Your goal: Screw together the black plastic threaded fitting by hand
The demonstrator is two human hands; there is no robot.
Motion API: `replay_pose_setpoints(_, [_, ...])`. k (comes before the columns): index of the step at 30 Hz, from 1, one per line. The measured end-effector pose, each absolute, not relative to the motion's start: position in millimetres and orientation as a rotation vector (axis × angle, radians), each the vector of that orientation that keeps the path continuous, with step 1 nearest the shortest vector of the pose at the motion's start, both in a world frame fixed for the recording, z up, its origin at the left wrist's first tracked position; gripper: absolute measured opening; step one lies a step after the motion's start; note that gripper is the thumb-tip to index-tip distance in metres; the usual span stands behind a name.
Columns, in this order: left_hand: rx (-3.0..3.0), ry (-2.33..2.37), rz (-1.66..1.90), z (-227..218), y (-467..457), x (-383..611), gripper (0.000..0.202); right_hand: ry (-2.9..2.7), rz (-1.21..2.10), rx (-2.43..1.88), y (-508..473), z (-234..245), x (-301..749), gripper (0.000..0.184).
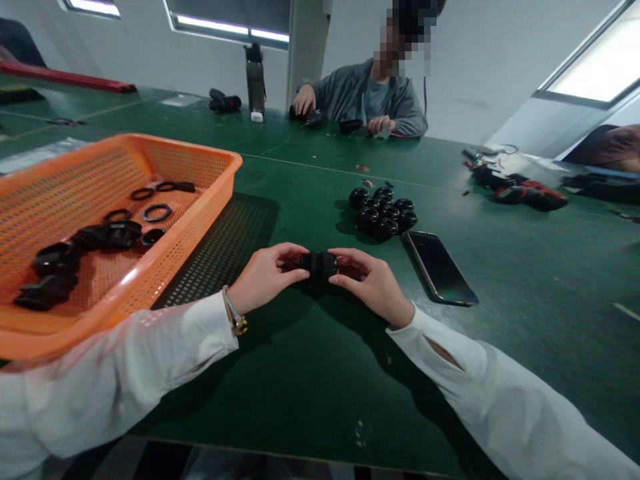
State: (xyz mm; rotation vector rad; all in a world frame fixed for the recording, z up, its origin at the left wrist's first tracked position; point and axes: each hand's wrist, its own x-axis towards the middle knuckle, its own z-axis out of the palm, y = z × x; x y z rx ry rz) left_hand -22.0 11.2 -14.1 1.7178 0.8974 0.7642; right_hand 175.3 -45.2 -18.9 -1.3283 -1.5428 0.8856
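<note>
Between my two hands, just above the green table, is a black ribbed cylindrical fitting (319, 265), lying sideways. The fingers and thumb of my left hand (270, 272) pinch its left end. My right hand (370, 277) grips the right end in the same way. Beyond my right hand stands a cluster of several round black ring-shaped parts (388, 212). An orange perforated basket (233, 167) to my left holds several black fittings (107, 235) and loose black rings (157, 213).
A smartphone (440, 268) lies right of my right hand. Across the green table (300, 373) sits a person in a grey jacket (345, 93), handling dark parts. A bottle (255, 80) stands at the back. Black-and-red items (520, 187) lie at the far right.
</note>
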Motion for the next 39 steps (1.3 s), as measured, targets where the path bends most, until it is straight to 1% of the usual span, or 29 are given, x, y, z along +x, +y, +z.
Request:
replay_pose_setpoints(4, [1.707, 0.885, 0.77, -14.5, 11.9, -21.7, 0.029, -1.54, 0.901, -1.312, -45.4, -19.6, 175.9, 0.04])
replay_pose_setpoints(8, [1.699, 0.866, 0.775, -14.6, 13.0, -22.4, 0.028, -1.573, 0.916, -1.3, -46.5, -20.0, 176.5, 0.048])
replay_pose_setpoints(10, [1.693, 0.87, 0.772, -14.5, 13.5, -22.6, 0.029, -1.589, 0.915, -1.3, -46.7, -20.4, 176.8, 0.049])
replay_pose_setpoints(17, [1.717, 0.869, 0.761, -13.2, 13.7, -22.3, 0.03, -1.661, 0.711, -1.327, -46.6, -18.4, 176.7, 0.04])
replay_pose_setpoints(22, [1.716, 0.881, 0.749, -12.6, 12.4, -22.2, 0.03, -1.599, 0.753, -1.283, -47.5, -17.9, 175.5, 0.043])
replay_pose_setpoints(27, [1.724, 0.873, 0.742, -12.8, 11.5, -21.7, 0.03, -1.552, 0.8, -1.256, -47.3, -18.3, 173.6, 0.036])
replay_pose_setpoints(39, [1.737, 0.881, 0.737, -11.4, 9.8, -22.9, 0.031, -1.564, 0.813, -1.31, -48.2, -17.5, 174.2, 0.036])
